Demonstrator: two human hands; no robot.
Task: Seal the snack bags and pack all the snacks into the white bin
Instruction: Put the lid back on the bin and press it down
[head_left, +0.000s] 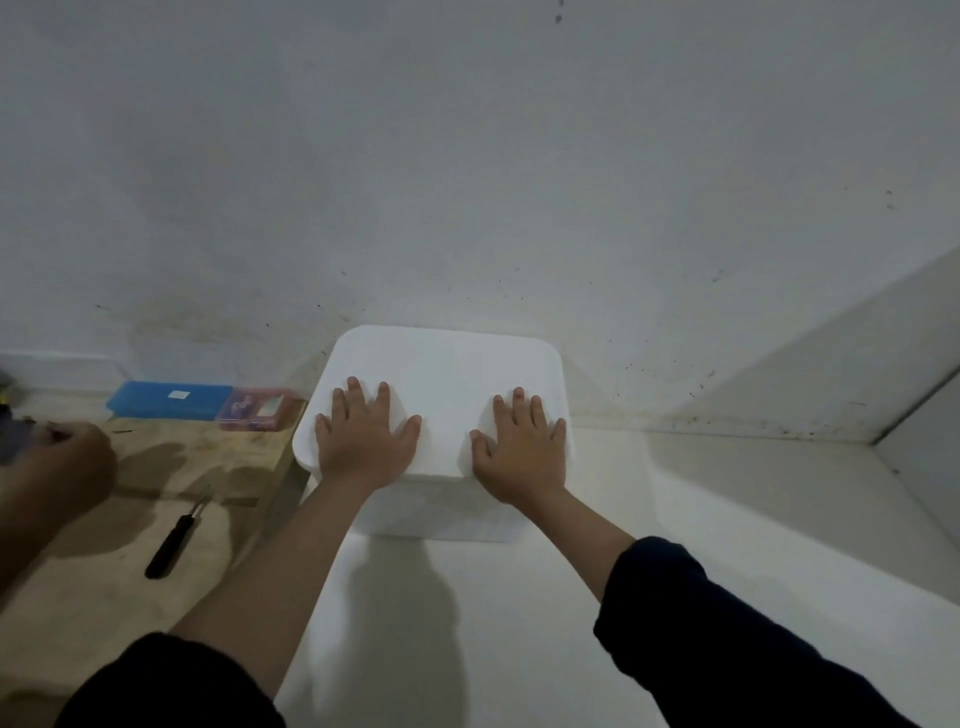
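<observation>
The white bin (441, 514) stands on a white surface against the wall, with a white lid (441, 364) covering its top. My left hand (363, 441) lies flat on the left part of the lid, fingers straight and spread. My right hand (524, 447) lies flat on the right part in the same way. Both palms press down near the lid's front edge. No snack bags show; the inside of the bin is hidden by the lid.
A wooden table (130, 571) stands to the left, with a black-handled tool (174, 543), a blue box (169, 400) and a pink clear box (257, 410). Another person's hand (67, 462) is at the far left. The white surface (727, 519) extends right to a corner.
</observation>
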